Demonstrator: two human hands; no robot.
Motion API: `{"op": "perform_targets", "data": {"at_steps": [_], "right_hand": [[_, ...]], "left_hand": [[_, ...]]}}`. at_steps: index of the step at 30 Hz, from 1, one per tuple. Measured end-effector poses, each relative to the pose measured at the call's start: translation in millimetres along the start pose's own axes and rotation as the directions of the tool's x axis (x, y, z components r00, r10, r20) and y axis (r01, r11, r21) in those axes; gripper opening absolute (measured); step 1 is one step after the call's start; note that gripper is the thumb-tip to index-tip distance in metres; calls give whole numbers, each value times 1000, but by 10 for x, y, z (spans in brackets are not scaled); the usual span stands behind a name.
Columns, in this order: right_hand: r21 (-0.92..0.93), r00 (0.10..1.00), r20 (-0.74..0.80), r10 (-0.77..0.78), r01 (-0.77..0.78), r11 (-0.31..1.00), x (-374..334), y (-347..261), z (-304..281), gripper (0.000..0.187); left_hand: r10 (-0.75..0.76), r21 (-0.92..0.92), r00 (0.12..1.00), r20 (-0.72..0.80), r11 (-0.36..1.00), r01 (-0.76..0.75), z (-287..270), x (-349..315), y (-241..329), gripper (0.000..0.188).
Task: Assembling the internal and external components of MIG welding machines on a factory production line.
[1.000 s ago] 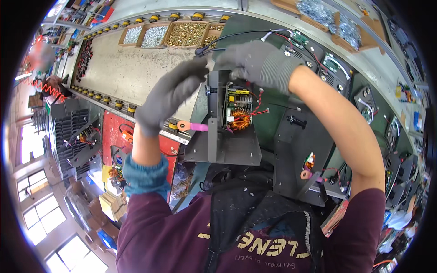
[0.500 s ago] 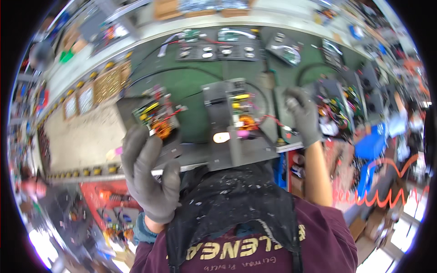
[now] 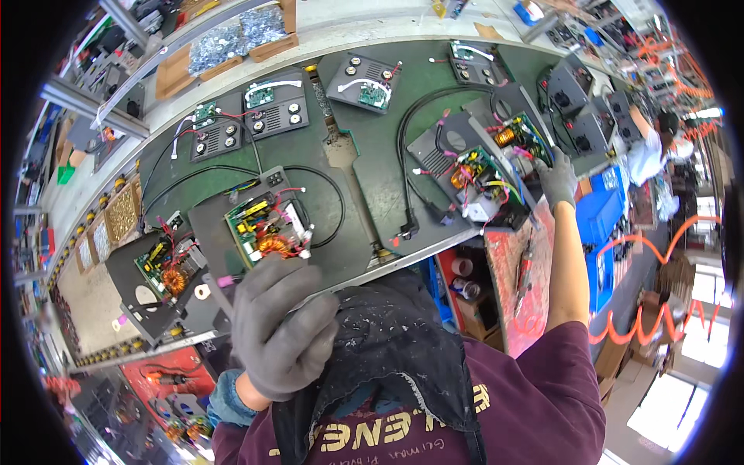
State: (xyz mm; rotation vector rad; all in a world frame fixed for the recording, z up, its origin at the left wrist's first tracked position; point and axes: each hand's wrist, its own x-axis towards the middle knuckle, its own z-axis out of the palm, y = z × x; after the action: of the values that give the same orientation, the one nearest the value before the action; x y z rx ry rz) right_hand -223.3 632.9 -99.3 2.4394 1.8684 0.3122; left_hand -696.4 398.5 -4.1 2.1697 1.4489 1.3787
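Note:
My left hand [image 3: 283, 329], in a grey glove, is raised at the bench's front edge, fingers loosely bent and apart, with nothing visible in it. Just beyond it lies a dark metal panel [image 3: 203, 225] bearing a green circuit board [image 3: 249, 229] with an orange copper coil. My right hand [image 3: 558, 182], gloved too, reaches to the right and has its fingers closed on the edge of an open metal housing [image 3: 535, 116] with a circuit board inside. A second open housing [image 3: 434, 151] with a board and loose wires overlaps it; the right fingertips are partly hidden.
Further left sits another panel with a circuit board [image 3: 159, 271]. Flat black panels [image 3: 279, 108] with small boards line the far side. Black cables [image 3: 403, 132] curve over the green bench mat [image 3: 372, 170]. Blue bins [image 3: 597, 209] stand right, near a coiled orange hose [image 3: 635, 329]. Another person [image 3: 651, 147] works beyond.
My view has turned to the right, so the bench items appear further left. My right hand has gone to the open housings and taken an edge. My left hand's fingers are more bent.

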Motion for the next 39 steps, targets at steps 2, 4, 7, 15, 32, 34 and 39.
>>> {"op": "perform_targets", "data": {"at_steps": [2,4,7,15,32,34,39], "right_hand": [[-8,995,98,8,-7,1000,481,231,245,66],[92,993,101,-55,46,995,770,387,481,55],[155,964,230,-134,100,983,1155,492,660,41],[158,929,153,-337,314,936,1299,448,692,34],[200,875,209,-437,399,895,1364,453,677,38],[207,864,212,-456,416,885,1410,412,659,42],[333,846,149,-512,445,831,1742,-86,669,42]], "left_hand": [[-74,-20,994,74,997,76,378,151,70,25],[-200,-65,958,203,974,217,749,250,108,27],[-241,27,934,263,970,243,1203,290,133,26],[-464,51,841,280,882,469,1931,247,244,26],[-852,85,499,158,516,853,3761,1310,-261,61],[-878,96,459,132,472,876,3939,1430,-319,66],[-961,-71,108,256,93,993,4188,1622,-438,58]]}}
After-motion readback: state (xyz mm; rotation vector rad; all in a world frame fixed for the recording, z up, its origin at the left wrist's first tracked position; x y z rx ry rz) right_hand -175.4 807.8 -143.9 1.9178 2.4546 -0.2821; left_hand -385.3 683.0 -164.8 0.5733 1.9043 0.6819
